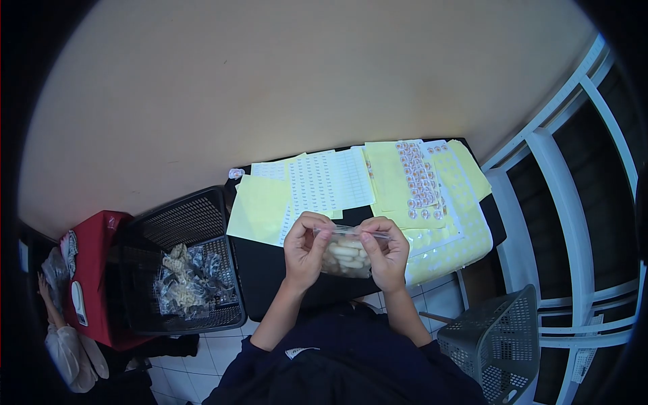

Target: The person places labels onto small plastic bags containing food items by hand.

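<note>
A clear plastic bag (346,258) with several pale, elongated pieces inside is held up in front of the body, over the near edge of the black table. My left hand (306,248) pinches the bag's top edge at its left corner. At the right corner, my right hand (386,251) grips the same edge between thumb and fingers. Just beyond the hands lie sheets of small printed labels (312,182) and yellow backing sheets (260,208). Round orange-and-white stickers (418,175) are on sheets farther right.
A black basket (233,270) at the left holds several filled clear bags (192,283). Beyond it is a red-covered table (94,270) with a white device (78,302) and another person's arm (50,300). A grey basket (496,341) stands at the lower right, near white metal shelving (557,182).
</note>
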{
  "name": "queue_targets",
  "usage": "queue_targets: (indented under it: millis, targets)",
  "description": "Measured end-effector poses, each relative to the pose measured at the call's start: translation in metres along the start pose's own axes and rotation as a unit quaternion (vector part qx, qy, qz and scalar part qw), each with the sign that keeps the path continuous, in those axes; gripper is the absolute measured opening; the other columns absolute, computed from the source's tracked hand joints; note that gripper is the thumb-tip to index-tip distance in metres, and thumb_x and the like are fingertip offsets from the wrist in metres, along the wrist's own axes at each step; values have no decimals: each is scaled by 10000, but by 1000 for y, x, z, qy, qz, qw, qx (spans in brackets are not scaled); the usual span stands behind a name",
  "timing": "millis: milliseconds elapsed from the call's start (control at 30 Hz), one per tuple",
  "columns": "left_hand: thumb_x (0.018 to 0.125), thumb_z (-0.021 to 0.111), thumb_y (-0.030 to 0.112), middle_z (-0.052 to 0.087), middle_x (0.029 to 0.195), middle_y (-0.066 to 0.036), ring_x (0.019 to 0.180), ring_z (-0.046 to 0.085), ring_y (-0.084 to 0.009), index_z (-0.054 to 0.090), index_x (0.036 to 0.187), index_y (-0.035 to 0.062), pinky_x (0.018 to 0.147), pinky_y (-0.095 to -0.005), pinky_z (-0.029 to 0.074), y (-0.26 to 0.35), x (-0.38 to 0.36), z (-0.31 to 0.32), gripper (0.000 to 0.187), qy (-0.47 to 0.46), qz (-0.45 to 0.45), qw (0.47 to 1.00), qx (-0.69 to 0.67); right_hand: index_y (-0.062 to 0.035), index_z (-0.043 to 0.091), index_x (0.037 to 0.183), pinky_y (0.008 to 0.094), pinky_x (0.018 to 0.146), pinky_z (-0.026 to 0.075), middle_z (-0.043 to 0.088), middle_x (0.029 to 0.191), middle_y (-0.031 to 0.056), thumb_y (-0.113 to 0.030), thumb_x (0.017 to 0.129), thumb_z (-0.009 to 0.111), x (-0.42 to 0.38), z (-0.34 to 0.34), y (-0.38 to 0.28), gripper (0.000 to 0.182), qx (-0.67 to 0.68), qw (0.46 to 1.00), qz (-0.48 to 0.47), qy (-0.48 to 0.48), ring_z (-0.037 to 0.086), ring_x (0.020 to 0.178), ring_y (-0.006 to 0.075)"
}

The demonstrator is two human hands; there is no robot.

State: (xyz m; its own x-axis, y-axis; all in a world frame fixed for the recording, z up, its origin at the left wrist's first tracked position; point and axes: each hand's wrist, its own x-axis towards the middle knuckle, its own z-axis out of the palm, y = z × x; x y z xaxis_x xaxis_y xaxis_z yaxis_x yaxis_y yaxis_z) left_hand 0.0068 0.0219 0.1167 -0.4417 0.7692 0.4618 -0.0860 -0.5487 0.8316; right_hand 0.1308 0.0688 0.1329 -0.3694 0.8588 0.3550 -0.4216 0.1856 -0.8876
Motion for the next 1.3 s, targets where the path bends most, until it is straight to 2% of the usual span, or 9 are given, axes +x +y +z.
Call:
queue_targets:
  millis: [167, 233, 267, 333, 367, 567, 733, 967, 1300]
  targets:
    - [812, 534, -9, 517, 835, -90, 776, 508, -135, 506, 807, -1, 710, -245, 410, 0, 12, 8, 30, -12, 24, 999, 20, 3, 517, 904, 238, 756, 426, 551, 894, 79, -14, 781, 581, 13, -17, -4, 140, 5, 1000, 2, -9, 531, 859, 128]
    - [789, 561, -19, 522, 829, -97, 757, 523, -147, 524, 780, -7, 697, -256, 424, -1, 20, 9, 40, -15, 65, 998, 23, -26, 538, 916, 328, 863, 384, 554, 905, 77, -65, 720, 640, 33, -22, -20, 225, -222, 963, -155, -2, 528, 923, 187]
    - [789, 561, -19, 522, 829, -97, 757, 523, -147, 524, 780, -7, 697, -256, 424, 0, 23, 8, 40, -12, 66, 997, 25, -26, 538, 916, 328, 863, 384, 554, 905, 77, -65, 720, 640, 39, -25, -28, 225, -220, 963, -155, -5, 528, 923, 187]
    - [764, 587, -24, 527, 809, -101, 755, 536, -165, 538, 757, -12, 700, -274, 438, 6, 31, 7, 51, -51, 94, 988, 108, -67, 560, 910, 402, 955, 280, 552, 919, 65, -120, 665, 673, 49, -29, -41, 275, -410, 884, -188, -123, 512, 962, 230]
    - [764, 587, -24, 527, 809, -101, 755, 536, -165, 538, 757, -12, 700, -274, 438, 7, 34, 8, 51, -48, 96, 988, 111, -92, 577, 872, 419, 982, 218, 556, 887, 38, -127, 689, 653, 53, -28, -42, 202, -412, 881, -182, -141, 521, 935, 213]
    - [736, 609, -28, 543, 765, -101, 746, 553, -186, 548, 750, -11, 691, -285, 452, 8, 45, 9, 65, -52, 135, 972, 185, -90, 565, 793, 395, 947, 239, 553, 792, 16, -107, 732, 610, 71, -24, -37, 78, -408, 876, -176, -187, 528, 844, 177]
    - [734, 599, -28, 564, 801, -106, 748, 563, -190, 546, 750, -3, 690, -270, 446, 7, 50, 9, 61, -33, 71, 980, 181, -88, 545, 764, 378, 897, 263, 552, 784, 14, -108, 742, 601, 80, -21, -31, 63, -401, 879, -174, -191, 524, 786, 179]
    - [739, 579, -29, 557, 820, -110, 777, 545, -167, 550, 814, -8, 717, -253, 428, 12, 55, 10, 83, -70, 87, 962, 250, -95, 540, 757, 357, 864, 267, 555, 774, 6, -111, 739, 594, 85, -19, -27, 59, -436, 855, -217, -176, 528, 766, 172]
    - [747, 568, -32, 561, 764, -102, 711, 550, -176, 520, 782, -9, 663, -256, 431, 14, 56, 20, 64, -1, 93, 935, 342, -101, 534, 751, 357, 837, 278, 553, 771, -7, -90, 727, 590, 86, -9, -18, 61, -468, 837, -257, -124, 529, 738, 150]
